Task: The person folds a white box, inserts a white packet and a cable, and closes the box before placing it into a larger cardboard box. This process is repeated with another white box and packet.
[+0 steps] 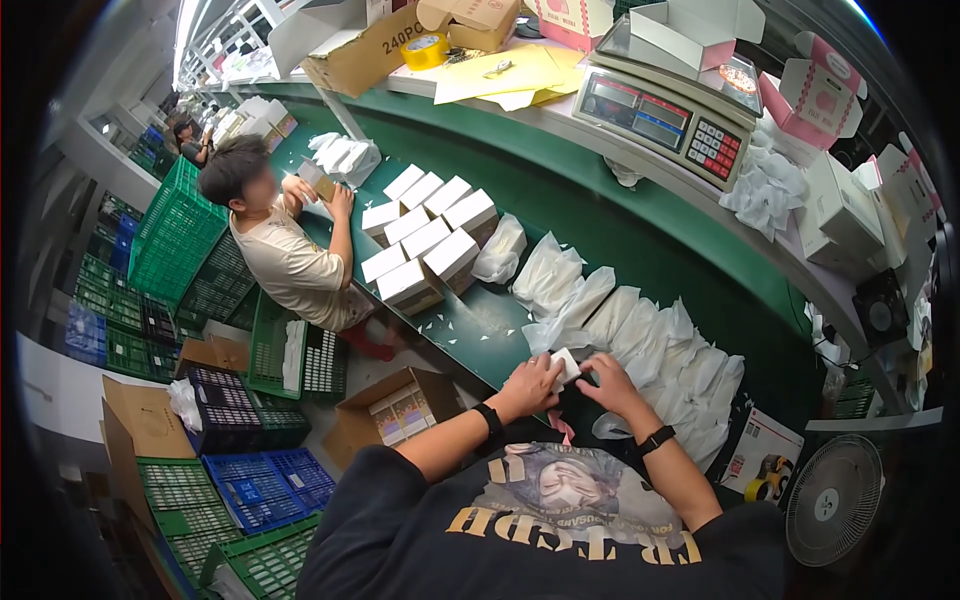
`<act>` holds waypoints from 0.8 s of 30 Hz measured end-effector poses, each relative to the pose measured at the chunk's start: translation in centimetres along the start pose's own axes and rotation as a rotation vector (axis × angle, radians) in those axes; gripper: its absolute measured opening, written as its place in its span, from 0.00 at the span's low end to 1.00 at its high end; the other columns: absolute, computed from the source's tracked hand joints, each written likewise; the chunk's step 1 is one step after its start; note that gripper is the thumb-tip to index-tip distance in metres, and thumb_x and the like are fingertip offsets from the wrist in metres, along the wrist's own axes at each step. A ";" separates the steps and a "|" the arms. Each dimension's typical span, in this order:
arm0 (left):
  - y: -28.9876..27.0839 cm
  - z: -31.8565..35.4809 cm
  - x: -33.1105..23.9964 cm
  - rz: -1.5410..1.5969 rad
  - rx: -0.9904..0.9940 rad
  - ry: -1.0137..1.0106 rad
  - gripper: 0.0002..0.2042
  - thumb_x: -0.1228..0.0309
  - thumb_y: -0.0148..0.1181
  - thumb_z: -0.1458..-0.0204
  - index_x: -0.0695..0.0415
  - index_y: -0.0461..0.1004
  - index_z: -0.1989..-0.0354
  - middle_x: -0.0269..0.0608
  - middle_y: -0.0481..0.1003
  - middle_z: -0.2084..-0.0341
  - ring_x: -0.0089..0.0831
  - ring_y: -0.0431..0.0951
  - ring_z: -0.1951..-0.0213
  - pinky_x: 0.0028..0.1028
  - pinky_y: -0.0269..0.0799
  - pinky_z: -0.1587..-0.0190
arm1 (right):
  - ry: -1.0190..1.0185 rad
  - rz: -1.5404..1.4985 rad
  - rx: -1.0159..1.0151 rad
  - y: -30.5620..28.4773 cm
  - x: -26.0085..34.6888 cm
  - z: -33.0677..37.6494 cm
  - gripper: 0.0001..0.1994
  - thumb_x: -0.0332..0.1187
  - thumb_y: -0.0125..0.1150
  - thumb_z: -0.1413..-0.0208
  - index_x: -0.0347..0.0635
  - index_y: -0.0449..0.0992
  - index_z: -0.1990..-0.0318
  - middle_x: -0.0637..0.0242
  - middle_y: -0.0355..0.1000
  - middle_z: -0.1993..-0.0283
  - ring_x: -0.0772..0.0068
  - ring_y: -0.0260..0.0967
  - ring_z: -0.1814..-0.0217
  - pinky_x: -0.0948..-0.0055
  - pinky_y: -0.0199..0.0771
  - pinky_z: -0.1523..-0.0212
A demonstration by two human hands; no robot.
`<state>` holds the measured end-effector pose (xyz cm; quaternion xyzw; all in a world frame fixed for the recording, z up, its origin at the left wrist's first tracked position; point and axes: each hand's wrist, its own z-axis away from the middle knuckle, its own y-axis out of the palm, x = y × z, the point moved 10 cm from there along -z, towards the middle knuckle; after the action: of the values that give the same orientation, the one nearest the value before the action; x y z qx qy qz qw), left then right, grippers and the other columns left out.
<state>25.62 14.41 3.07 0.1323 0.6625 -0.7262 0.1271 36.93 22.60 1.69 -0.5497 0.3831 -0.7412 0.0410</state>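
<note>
Head view: the left hand (533, 388) pinches a small white box (566, 368) between its fingers over the near edge of the green surface (480, 318). The right hand (613, 386) is curled at the box's right side; whether its fingers grip the box, I cannot tell. Just beyond, a row of white plastic bags (655, 345) lies along the surface. Farther left stand white-topped cartons (425, 238) in a cluster, and past them a co-worker (290, 255) handles a small brown box (322, 186). An open cardboard box (352, 425) sits below the surface.
</note>
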 end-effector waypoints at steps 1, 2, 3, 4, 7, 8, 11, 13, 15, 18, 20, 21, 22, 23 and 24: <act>-0.4 0.2 -1.0 -0.007 -0.001 0.149 0.36 0.55 0.69 0.56 0.57 0.62 0.40 0.53 0.68 0.54 0.49 0.76 0.54 0.40 0.74 0.56 | -0.178 0.199 -0.101 -1.5 3.9 0.3 0.23 0.39 0.67 0.47 0.39 0.72 0.46 0.53 0.70 0.50 0.51 0.71 0.48 0.61 0.73 0.49; -0.6 0.7 -2.4 -0.014 -0.002 0.309 0.34 0.55 0.68 0.56 0.56 0.63 0.41 0.51 0.69 0.54 0.48 0.75 0.53 0.40 0.72 0.53 | -0.351 0.399 -0.210 -2.2 7.0 1.2 0.28 0.39 0.70 0.49 0.39 0.70 0.42 0.52 0.68 0.44 0.49 0.69 0.43 0.60 0.72 0.44; -0.5 0.7 -2.5 -0.009 0.004 0.323 0.34 0.55 0.68 0.56 0.56 0.63 0.41 0.51 0.69 0.54 0.48 0.75 0.53 0.40 0.72 0.53 | -0.336 0.403 -0.216 -1.9 6.9 1.3 0.28 0.39 0.70 0.49 0.39 0.70 0.42 0.52 0.68 0.44 0.49 0.69 0.43 0.60 0.72 0.44; -0.7 0.8 -2.7 -0.012 -0.033 0.346 0.33 0.55 0.67 0.56 0.55 0.63 0.42 0.51 0.69 0.54 0.47 0.74 0.52 0.40 0.70 0.52 | -0.311 0.337 -0.136 -0.6 6.3 1.1 0.31 0.39 0.71 0.51 0.39 0.68 0.40 0.53 0.65 0.41 0.49 0.66 0.40 0.60 0.70 0.42; -0.8 1.2 -3.2 -0.010 -0.109 0.392 0.30 0.56 0.66 0.55 0.53 0.64 0.44 0.49 0.69 0.52 0.46 0.73 0.50 0.40 0.67 0.50 | -0.257 0.204 0.022 2.1 4.3 1.2 0.38 0.38 0.75 0.56 0.40 0.64 0.35 0.54 0.59 0.35 0.49 0.61 0.34 0.61 0.66 0.37; -0.8 1.4 -3.3 -0.028 -0.115 0.398 0.29 0.56 0.65 0.53 0.53 0.64 0.44 0.49 0.69 0.52 0.46 0.73 0.51 0.40 0.67 0.51 | -0.253 0.184 0.025 2.4 4.0 1.2 0.38 0.37 0.75 0.56 0.40 0.65 0.36 0.54 0.60 0.36 0.48 0.62 0.35 0.61 0.67 0.37; -0.8 1.6 -3.4 -0.071 -0.137 0.411 0.27 0.56 0.63 0.51 0.53 0.64 0.44 0.49 0.69 0.51 0.46 0.73 0.51 0.40 0.68 0.52 | -0.252 0.151 0.025 3.0 3.3 0.8 0.38 0.36 0.76 0.57 0.40 0.65 0.36 0.53 0.62 0.38 0.47 0.64 0.37 0.60 0.68 0.38; -0.2 1.7 -3.5 -0.072 -0.110 0.407 0.27 0.57 0.62 0.49 0.53 0.64 0.43 0.49 0.69 0.51 0.46 0.73 0.51 0.40 0.68 0.53 | -0.255 0.161 -0.004 3.4 2.8 1.0 0.39 0.34 0.76 0.59 0.40 0.64 0.37 0.54 0.63 0.39 0.48 0.65 0.38 0.59 0.69 0.39; -0.1 1.6 -3.6 -0.077 -0.097 0.411 0.26 0.57 0.62 0.48 0.53 0.64 0.43 0.49 0.69 0.51 0.46 0.73 0.51 0.40 0.69 0.53 | -0.257 0.167 -0.025 3.4 2.7 1.2 0.39 0.33 0.76 0.59 0.40 0.64 0.37 0.54 0.63 0.40 0.48 0.65 0.38 0.59 0.70 0.40; -1.5 1.3 -3.3 0.051 -0.144 0.441 0.21 0.58 0.61 0.47 0.54 0.70 0.48 0.47 0.71 0.53 0.46 0.75 0.54 0.41 0.72 0.56 | -0.203 0.162 -0.039 3.0 2.9 1.1 0.39 0.31 0.76 0.60 0.41 0.65 0.37 0.54 0.63 0.40 0.48 0.67 0.39 0.58 0.72 0.42; -4.0 -1.0 -1.2 0.067 -0.093 0.396 0.16 0.60 0.60 0.47 0.54 0.73 0.53 0.45 0.73 0.56 0.45 0.77 0.56 0.41 0.73 0.58 | -0.173 0.173 -0.047 2.9 2.9 1.7 0.39 0.31 0.76 0.60 0.41 0.64 0.37 0.54 0.63 0.40 0.48 0.66 0.39 0.59 0.72 0.43; -6.0 -2.8 0.8 0.083 -0.048 0.337 0.12 0.62 0.59 0.47 0.55 0.76 0.58 0.43 0.75 0.59 0.44 0.78 0.58 0.41 0.75 0.59 | -0.152 0.184 -0.042 3.1 2.9 1.9 0.40 0.31 0.76 0.60 0.41 0.64 0.37 0.55 0.63 0.40 0.48 0.66 0.39 0.59 0.73 0.43; -10.0 -4.3 2.8 0.065 -0.188 0.326 0.06 0.69 0.59 0.49 0.54 0.78 0.65 0.39 0.77 0.63 0.42 0.80 0.62 0.40 0.77 0.62 | -0.147 0.195 -0.039 3.2 3.1 2.0 0.40 0.31 0.75 0.61 0.41 0.63 0.36 0.55 0.63 0.40 0.48 0.66 0.39 0.60 0.73 0.44; -12.5 -7.1 6.6 -0.105 -0.142 0.151 0.07 0.69 0.62 0.50 0.53 0.77 0.63 0.42 0.78 0.64 0.45 0.78 0.61 0.38 0.75 0.60 | -0.158 0.196 -0.055 3.0 3.4 2.1 0.40 0.31 0.75 0.61 0.41 0.63 0.36 0.55 0.63 0.40 0.48 0.66 0.39 0.60 0.73 0.44; -19.2 -7.5 7.8 -0.029 -0.503 0.293 0.04 0.74 0.61 0.50 0.55 0.77 0.66 0.43 0.78 0.66 0.44 0.78 0.61 0.37 0.75 0.60 | -0.141 0.181 -0.069 2.9 3.5 2.3 0.40 0.31 0.75 0.61 0.41 0.64 0.37 0.55 0.63 0.40 0.49 0.66 0.39 0.59 0.73 0.44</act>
<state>11.58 23.57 17.42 0.1907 0.8348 -0.5141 0.0486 36.43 17.69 2.86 -0.5648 0.4525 -0.6803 0.1159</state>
